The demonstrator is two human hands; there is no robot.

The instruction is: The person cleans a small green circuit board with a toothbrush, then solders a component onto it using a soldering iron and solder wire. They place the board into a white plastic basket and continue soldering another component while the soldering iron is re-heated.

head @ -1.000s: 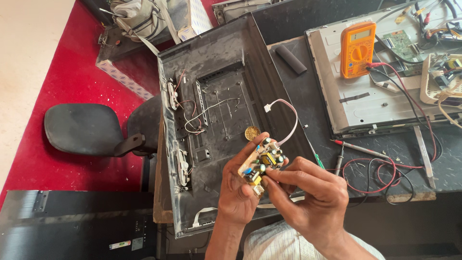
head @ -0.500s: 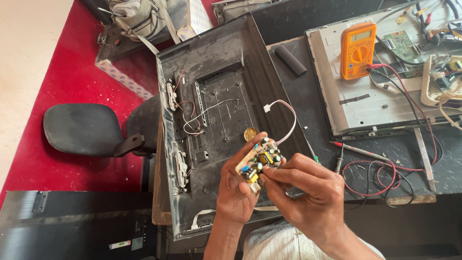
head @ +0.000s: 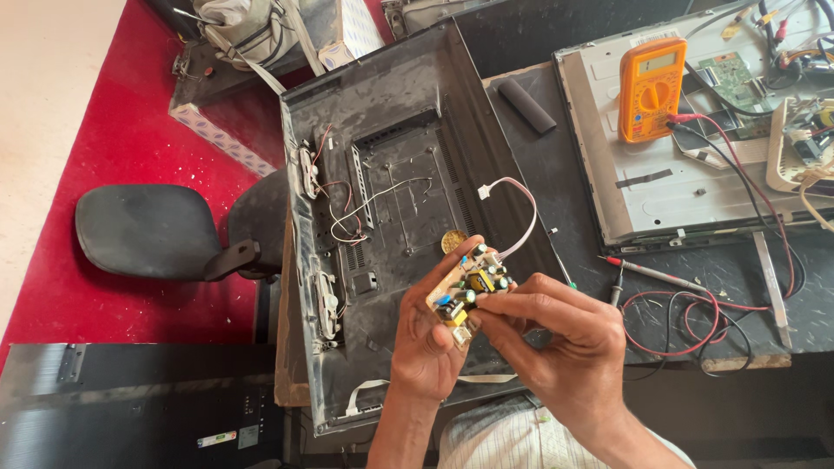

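**A:** You have the small circuit board (head: 469, 291) up off the bench, held between both hands above the lower edge of the open black back cover (head: 391, 174). Your left hand (head: 427, 347) is clenched around its lower end from beneath; your right hand (head: 565, 352) pinches the near edge with the fingertips (head: 486, 314).

**B:** And the lead?

**A:** A white cable with a small white plug (head: 484, 192) loops up from the board's top end and lies loose over the cover. In my view that is your first risk: tilt or turn the board sharply and the loop could catch on the cover's ribs and strain the solder joint.

**B:** Anything else close by?

**A:** A round brass-coloured disc (head: 451, 241) sits in the cover just beyond your left thumb. To your right, the red probe (head: 647, 272) and its red and black leads lie near your right wrist; a sweep of that arm could drag them, and perhaps the orange multimeter (head: 651, 89) resting on the grey metal panel (head: 695, 187). Your fingertips also press near the components, so a slip could bend one.
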